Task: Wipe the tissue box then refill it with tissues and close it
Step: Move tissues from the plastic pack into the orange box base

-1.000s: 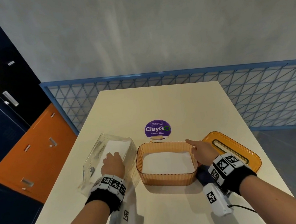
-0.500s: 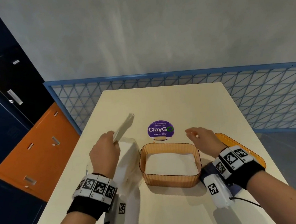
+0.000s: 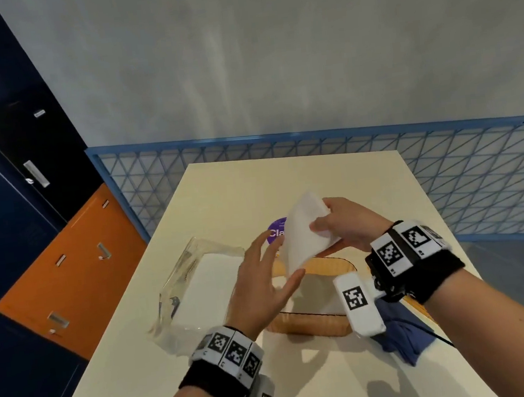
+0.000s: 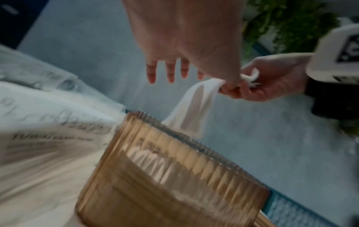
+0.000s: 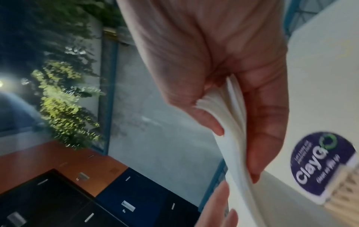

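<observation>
White tissues (image 3: 303, 232) in the right hand (image 3: 347, 225) — amber ribbed tissue box (image 3: 306, 324) below, blue cloth (image 3: 401, 335) under that wrist.

White tissues (image 3: 303, 236) hang above open amber box (image 3: 306, 326).

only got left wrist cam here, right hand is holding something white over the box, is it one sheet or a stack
Observer: A stack. The right wrist view shows several layers of tissues pinched between the thumb and fingers of the right hand.
Operator: ok and where's the wiping cloth, cant see it from here
Observer: In the head view a blue cloth lies on the table at the near right corner of the orange tissue box, below the right wrist.
</observation>
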Demonstrator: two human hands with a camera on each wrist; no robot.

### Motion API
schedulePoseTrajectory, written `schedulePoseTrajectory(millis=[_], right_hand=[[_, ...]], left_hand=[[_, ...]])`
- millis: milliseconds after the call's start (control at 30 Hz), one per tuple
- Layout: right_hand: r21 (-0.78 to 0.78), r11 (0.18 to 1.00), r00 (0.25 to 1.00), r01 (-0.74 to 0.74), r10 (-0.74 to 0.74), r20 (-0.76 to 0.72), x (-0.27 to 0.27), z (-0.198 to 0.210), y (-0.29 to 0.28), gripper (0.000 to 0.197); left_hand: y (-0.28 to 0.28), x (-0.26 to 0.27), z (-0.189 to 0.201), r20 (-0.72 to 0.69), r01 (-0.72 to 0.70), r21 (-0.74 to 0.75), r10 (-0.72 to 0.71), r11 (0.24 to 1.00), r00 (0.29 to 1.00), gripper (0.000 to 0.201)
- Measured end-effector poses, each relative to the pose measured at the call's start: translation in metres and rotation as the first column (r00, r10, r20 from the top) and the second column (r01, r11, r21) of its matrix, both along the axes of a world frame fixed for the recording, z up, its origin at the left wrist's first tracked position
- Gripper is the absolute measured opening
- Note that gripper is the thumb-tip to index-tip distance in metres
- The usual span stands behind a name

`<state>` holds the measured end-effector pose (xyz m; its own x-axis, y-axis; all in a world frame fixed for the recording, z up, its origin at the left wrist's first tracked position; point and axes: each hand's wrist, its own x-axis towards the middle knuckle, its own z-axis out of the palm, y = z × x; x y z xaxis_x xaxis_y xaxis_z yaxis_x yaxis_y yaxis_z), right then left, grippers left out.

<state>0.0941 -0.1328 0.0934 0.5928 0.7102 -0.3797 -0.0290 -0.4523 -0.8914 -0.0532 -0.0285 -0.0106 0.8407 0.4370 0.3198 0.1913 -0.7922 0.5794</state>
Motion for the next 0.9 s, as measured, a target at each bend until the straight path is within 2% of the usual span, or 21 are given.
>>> schedulePoseTrajectory(millis=[67, 100, 133, 200, 267, 300, 333, 367, 433, 500, 600, 667, 700, 767, 900], right_hand=[[-0.007, 1.000, 0.997, 0.015, -0.014, 0.073, 0.003, 0.007, -0.003, 0.034], [-0.008, 1.000, 0.995, 0.010, -0.009, 0.096, 0.004, 0.011, -0.005, 0.036], [-0.003, 1.000, 0.994, -0.001, 0.001, 0.110, 0.005, 0.014, -0.008, 0.038], [0.037, 0.999, 0.994, -0.023, 0.019, 0.112, 0.005, 0.020, -0.012, 0.038], [0.083, 0.996, 0.997, -0.027, 0.020, 0.076, 0.004, 0.025, -0.016, 0.036], [0.098, 0.995, 0.998, -0.022, 0.017, 0.056, 0.004, 0.026, -0.017, 0.035], [0.104, 0.994, 0.999, -0.014, 0.009, 0.042, 0.004, 0.026, -0.018, 0.034], [0.102, 0.995, 0.999, -0.003, -0.001, 0.034, 0.004, 0.024, -0.019, 0.034], [0.087, 0.996, 1.000, 0.015, -0.016, 0.015, 0.006, 0.017, -0.022, 0.033], [0.057, 0.998, 1.000, 0.005, -0.004, -0.026, 0.007, 0.006, -0.026, 0.029], [0.001, 0.998, 0.996, 0.059, -0.059, -0.074, 0.009, -0.013, -0.028, 0.026], [-0.069, 0.989, 0.992, 0.128, -0.129, -0.004, 0.013, -0.028, -0.029, 0.017], [-0.123, 0.983, 0.990, 0.138, -0.132, 0.058, 0.014, -0.036, -0.031, 0.011], [-0.242, 0.961, 0.984, 0.133, -0.097, 0.152, 0.015, -0.054, -0.033, 0.014], [-0.483, 0.874, 0.957, 0.054, 0.092, 0.275, 0.008, -0.078, -0.035, 0.023]], left_hand=[[0.001, 0.000, 0.001, 0.076, -0.036, -0.293, 0.060, 0.955, 0.995, 0.070], [0.002, 0.001, 0.003, 0.113, -0.072, -0.458, 0.139, 0.886, 0.984, 0.064], [0.006, 0.004, 0.004, 0.110, -0.108, -0.635, 0.227, 0.765, 0.968, 0.057], [0.012, 0.012, 0.009, 0.034, -0.115, -0.897, 0.326, 0.428, 0.945, 0.051], [0.016, 0.016, 0.015, -0.046, -0.079, -0.991, 0.273, 0.111, 0.961, 0.050], [0.016, 0.017, 0.021, -0.052, -0.055, -0.998, 0.220, 0.006, 0.974, 0.044], [0.015, 0.016, 0.025, -0.037, -0.030, -0.998, 0.167, -0.046, 0.985, 0.040], [0.016, 0.016, 0.028, -0.016, -0.009, -0.998, 0.130, -0.055, 0.991, 0.037], [0.018, 0.017, 0.031, -0.007, -0.013, -0.999, 0.109, 0.047, 0.994, 0.038], [0.019, 0.018, 0.032, -0.061, -0.092, -0.969, 0.139, 0.230, 0.988, 0.045], [0.018, 0.022, 0.028, -0.163, -0.232, -0.815, 0.173, 0.531, 0.971, 0.053], [0.016, 0.022, 0.024, -0.211, -0.300, -0.675, 0.213, 0.674, 0.954, 0.057], [0.015, 0.021, 0.021, -0.254, -0.334, -0.601, 0.222, 0.726, 0.941, 0.058], [0.013, 0.019, 0.010, -0.358, -0.374, -0.474, 0.213, 0.797, 0.909, 0.062], [0.007, 0.018, -0.009, -0.526, -0.372, -0.260, 0.193, 0.891, 0.828, 0.065]])
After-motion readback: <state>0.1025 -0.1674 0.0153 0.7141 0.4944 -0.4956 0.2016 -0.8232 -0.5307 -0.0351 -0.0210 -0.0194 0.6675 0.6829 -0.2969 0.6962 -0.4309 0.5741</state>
